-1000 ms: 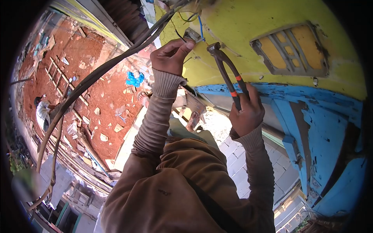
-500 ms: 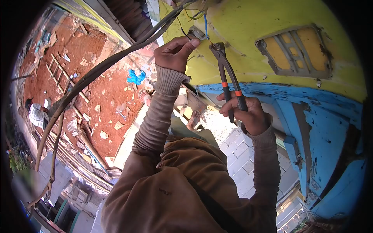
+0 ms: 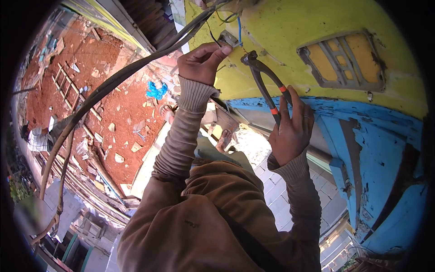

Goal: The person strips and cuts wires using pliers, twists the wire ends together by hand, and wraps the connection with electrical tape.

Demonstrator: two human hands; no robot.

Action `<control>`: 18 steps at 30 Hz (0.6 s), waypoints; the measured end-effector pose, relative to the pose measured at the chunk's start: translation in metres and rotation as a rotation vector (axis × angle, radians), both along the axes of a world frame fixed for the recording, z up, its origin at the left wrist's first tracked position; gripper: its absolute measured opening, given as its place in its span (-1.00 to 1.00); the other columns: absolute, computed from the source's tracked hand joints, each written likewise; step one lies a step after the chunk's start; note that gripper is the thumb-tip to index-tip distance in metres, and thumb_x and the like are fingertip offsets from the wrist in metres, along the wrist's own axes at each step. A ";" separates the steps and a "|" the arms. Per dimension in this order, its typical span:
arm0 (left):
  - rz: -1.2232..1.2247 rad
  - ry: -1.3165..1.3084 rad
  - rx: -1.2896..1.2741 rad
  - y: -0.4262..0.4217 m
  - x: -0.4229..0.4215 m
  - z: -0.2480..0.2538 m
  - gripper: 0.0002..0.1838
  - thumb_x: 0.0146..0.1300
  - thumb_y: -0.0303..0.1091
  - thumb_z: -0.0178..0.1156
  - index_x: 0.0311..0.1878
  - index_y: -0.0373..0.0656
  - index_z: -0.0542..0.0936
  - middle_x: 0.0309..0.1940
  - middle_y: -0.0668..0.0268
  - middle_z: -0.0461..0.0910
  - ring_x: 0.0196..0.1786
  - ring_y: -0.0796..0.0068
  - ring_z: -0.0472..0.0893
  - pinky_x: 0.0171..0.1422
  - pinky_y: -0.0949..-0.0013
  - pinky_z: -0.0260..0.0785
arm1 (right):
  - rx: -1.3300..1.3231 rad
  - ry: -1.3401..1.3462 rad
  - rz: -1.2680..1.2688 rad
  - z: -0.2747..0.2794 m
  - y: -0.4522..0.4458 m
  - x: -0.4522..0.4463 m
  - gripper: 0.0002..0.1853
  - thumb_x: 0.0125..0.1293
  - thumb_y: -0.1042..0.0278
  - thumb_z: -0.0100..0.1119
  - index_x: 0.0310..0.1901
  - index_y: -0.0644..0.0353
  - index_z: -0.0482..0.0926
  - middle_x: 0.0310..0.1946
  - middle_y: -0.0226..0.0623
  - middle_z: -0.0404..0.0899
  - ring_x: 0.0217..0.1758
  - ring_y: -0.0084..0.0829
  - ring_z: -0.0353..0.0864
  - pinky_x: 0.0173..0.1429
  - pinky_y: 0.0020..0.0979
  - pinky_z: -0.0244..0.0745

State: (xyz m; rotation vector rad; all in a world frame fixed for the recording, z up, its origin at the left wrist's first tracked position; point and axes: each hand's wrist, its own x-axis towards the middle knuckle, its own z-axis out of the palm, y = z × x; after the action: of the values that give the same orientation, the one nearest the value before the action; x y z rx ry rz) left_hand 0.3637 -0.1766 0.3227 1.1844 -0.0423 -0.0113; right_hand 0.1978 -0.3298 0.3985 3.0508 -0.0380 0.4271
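Note:
At the yellow wall, my left hand point(image 3: 204, 61) is closed in a pinch on thin electrical wire beside a small grey box point(image 3: 228, 39). A blue wire point(image 3: 239, 31) runs down to those fingertips, and a black wire point(image 3: 211, 31) also reaches them. My right hand point(image 3: 293, 127) holds a pair of end-cutting pincers point(image 3: 259, 79) by dark handles with orange bands, fingers stretched along the handles. The pincers' head is just right of my left fingertips, by the wire's thin bare end. Whether the jaws grip that end I cannot tell.
Thick dark cables point(image 3: 131, 68) sweep across the left. A framed vent point(image 3: 344, 61) is set in the yellow wall point(image 3: 281, 31), above peeling blue boards point(image 3: 385, 190). Far below, a person point(image 3: 38, 138) and a bamboo ladder point(image 3: 68, 88) are on red, rubble-strewn ground.
The pincers have turned, their handles swinging right and upward and standing slightly wider apart. My right fingers have straightened from a wrapped grip. My left hand stays nearly in place.

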 end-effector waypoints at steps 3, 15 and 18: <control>-0.011 -0.017 0.007 0.001 0.000 0.001 -0.82 0.15 -0.43 0.47 -0.26 -0.34 0.74 -0.44 0.32 0.72 -0.39 0.69 0.57 -0.24 0.57 0.42 | -0.111 -0.058 -0.039 0.000 0.002 0.002 -0.52 -0.01 0.65 0.25 0.05 0.34 0.55 0.23 -0.15 0.42 0.15 -0.13 0.49 0.21 -0.04 0.39; 0.005 -0.058 0.034 0.000 0.003 -0.003 -0.81 0.15 -0.42 0.47 -0.23 -0.33 0.74 -0.41 0.30 0.73 -0.36 0.67 0.59 -0.19 0.55 0.44 | 0.683 0.287 -0.007 0.009 -0.015 0.004 -0.84 -0.05 0.69 0.23 -0.36 0.42 0.53 0.07 -0.07 0.53 -0.10 -0.11 0.66 -0.07 -0.15 0.56; 0.018 -0.058 0.030 0.001 0.003 -0.003 -0.80 0.15 -0.41 0.48 -0.23 -0.33 0.74 -0.40 0.30 0.73 -0.36 0.66 0.59 -0.18 0.55 0.45 | 1.009 0.364 0.290 0.001 -0.034 0.012 -0.93 -0.01 0.71 0.10 -0.43 0.45 0.50 0.04 -0.01 0.56 -0.16 -0.21 0.68 -0.07 -0.23 0.57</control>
State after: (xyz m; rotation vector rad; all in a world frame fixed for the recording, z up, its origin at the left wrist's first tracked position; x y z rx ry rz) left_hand 0.3672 -0.1757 0.3201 1.2152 -0.0829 0.0390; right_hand 0.2095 -0.3635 0.3992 4.0904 0.2993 -0.2544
